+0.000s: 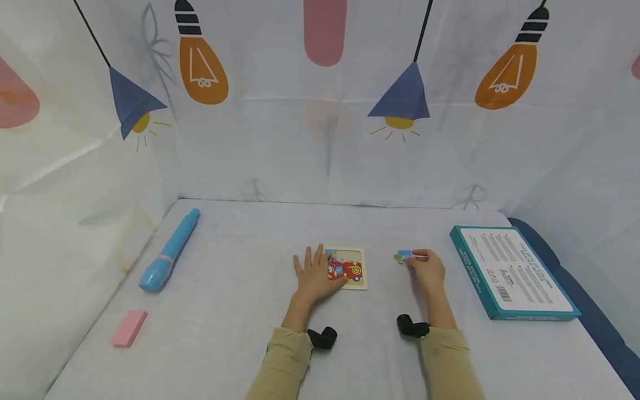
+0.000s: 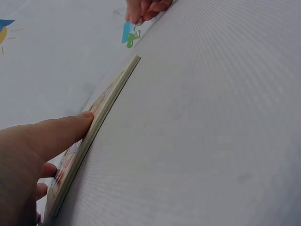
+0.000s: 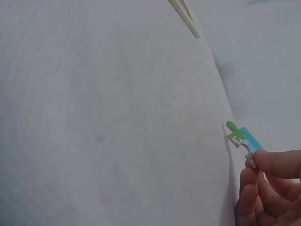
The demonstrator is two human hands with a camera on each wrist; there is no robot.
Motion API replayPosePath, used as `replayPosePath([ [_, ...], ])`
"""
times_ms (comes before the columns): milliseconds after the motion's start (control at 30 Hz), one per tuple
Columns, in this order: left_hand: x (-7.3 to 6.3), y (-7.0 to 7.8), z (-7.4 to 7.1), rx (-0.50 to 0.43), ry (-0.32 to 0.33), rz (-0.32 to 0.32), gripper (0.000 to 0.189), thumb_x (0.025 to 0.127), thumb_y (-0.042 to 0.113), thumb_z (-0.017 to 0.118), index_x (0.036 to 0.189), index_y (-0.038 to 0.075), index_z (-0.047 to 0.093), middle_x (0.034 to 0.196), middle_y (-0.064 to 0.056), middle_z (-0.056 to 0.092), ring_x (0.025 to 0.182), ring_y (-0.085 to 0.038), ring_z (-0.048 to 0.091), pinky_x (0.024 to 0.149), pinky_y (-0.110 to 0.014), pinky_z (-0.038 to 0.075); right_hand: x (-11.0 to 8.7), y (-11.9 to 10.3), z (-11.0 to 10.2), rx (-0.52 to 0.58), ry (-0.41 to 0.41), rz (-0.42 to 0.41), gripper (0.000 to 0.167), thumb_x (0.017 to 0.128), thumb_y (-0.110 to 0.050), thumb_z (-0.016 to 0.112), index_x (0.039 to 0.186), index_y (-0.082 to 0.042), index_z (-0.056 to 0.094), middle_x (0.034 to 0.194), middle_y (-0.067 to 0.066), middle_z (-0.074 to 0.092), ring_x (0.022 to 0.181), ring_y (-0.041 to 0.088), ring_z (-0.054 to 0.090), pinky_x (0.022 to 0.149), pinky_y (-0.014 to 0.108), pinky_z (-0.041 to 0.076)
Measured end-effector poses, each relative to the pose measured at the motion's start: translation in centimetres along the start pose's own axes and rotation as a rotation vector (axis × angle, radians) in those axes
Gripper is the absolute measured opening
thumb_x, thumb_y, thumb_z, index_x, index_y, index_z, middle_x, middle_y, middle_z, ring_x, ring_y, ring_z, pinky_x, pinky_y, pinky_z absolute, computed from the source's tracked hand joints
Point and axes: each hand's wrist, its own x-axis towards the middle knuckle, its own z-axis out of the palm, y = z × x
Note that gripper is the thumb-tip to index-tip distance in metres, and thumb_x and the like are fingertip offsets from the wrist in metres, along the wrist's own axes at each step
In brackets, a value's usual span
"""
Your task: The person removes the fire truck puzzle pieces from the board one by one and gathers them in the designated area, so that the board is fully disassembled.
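A small wooden jigsaw puzzle (image 1: 356,270) with a red vehicle picture and a pale frame lies flat on the table. My left hand (image 1: 316,276) rests on its left part with fingers spread, thumb across the lower edge. The bare wood of the tray shows at the upper right of the puzzle. To its right, my right hand (image 1: 429,270) pinches a blue and green puzzle piece (image 3: 237,131) between thumb and fingers. In the left wrist view, the thumb (image 2: 70,134) lies on the puzzle's frame.
A teal and white box (image 1: 517,272) lies at the right side of the table. On the left are a blue pen-like device (image 1: 170,250) and a pink block (image 1: 129,328). White fabric printed with lamps and bulbs hangs behind the table.
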Motion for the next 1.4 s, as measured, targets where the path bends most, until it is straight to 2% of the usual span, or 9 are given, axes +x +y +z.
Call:
replayPosePath([
  [200, 0.0, -0.1, 0.1, -0.004, 0.007, 0.003, 0.076, 0.076, 0.057, 0.063, 0.131, 0.008, 0.045, 0.150, -0.012, 0.026, 0.139, -0.037, 0.014, 0.105, -0.063, 0.002, 0.3, 0.7, -0.7, -0.007, 0.007, 0.028, 0.031, 0.090, -0.012, 0.052, 0.117, 0.003, 0.054, 0.110, 0.022, 0.056, 0.095, 0.029, 0.054, 0.075, 0.032, 0.046],
  [467, -0.2, -0.1, 0.1, -0.003, 0.008, 0.001, 0.076, 0.076, 0.058, 0.063, 0.131, 0.008, 0.045, 0.150, -0.012, 0.027, 0.138, -0.037, 0.014, 0.105, -0.063, 0.002, 0.5, 1.2, -1.6, -0.028, 0.020, 0.054, 0.031, 0.089, -0.012, 0.054, 0.115, 0.005, 0.055, 0.100, 0.020, 0.057, 0.081, 0.023, 0.055, 0.062, 0.022, 0.045],
  [800, -0.2, -0.1, 0.0, -0.010, 0.007, 0.003, 0.076, 0.076, 0.057, 0.063, 0.132, 0.009, 0.044, 0.150, -0.011, 0.026, 0.139, -0.037, 0.013, 0.105, -0.063, 0.002, 0.6, 1.1, -1.8, -0.092, 0.046, 0.109, 0.031, 0.091, -0.012, 0.049, 0.116, 0.006, 0.052, 0.097, 0.019, 0.056, 0.082, 0.025, 0.054, 0.062, 0.022, 0.043],
  [967, -0.1, -0.1, 0.0, -0.006, 0.007, 0.002, 0.076, 0.076, 0.057, 0.063, 0.132, 0.009, 0.045, 0.150, -0.012, 0.026, 0.139, -0.037, 0.013, 0.105, -0.063, 0.002, 0.7, 0.9, -1.8, -0.136, 0.068, 0.086, 0.029, 0.089, -0.010, 0.050, 0.112, 0.007, 0.053, 0.090, 0.019, 0.056, 0.079, 0.027, 0.053, 0.064, 0.031, 0.044],
  [1100, 0.0, -0.1, 0.1, -0.001, 0.008, -0.002, 0.076, 0.076, 0.057, 0.063, 0.132, 0.010, 0.044, 0.150, -0.011, 0.026, 0.139, -0.037, 0.013, 0.105, -0.063, 0.001, 0.8, 0.8, -1.8, -0.159, 0.063, 0.076, 0.030, 0.089, -0.009, 0.050, 0.114, 0.007, 0.050, 0.093, 0.022, 0.057, 0.081, 0.030, 0.053, 0.066, 0.033, 0.045],
  [1233, 0.0, 0.0, 0.1, 0.000, 0.003, -0.005, 0.080, 0.076, 0.058, 0.063, 0.135, 0.009, 0.041, 0.150, -0.011, 0.025, 0.139, -0.037, 0.012, 0.105, -0.063, 0.001, 0.8, 0.7, -1.7, -0.146, 0.075, 0.065, 0.034, 0.088, -0.008, 0.051, 0.119, 0.006, 0.047, 0.099, 0.024, 0.056, 0.083, 0.031, 0.054, 0.065, 0.031, 0.044],
  [1400, 0.1, -0.1, 0.1, 0.018, -0.013, -0.010, 0.092, 0.077, 0.059, 0.061, 0.144, 0.006, 0.028, 0.151, -0.010, 0.023, 0.140, -0.036, 0.011, 0.106, -0.062, 0.000, 0.8, 0.3, -1.2, -0.090, 0.116, -0.009, 0.033, 0.086, -0.011, 0.056, 0.116, 0.003, 0.052, 0.089, 0.018, 0.059, 0.069, 0.019, 0.057, 0.056, 0.024, 0.041],
])
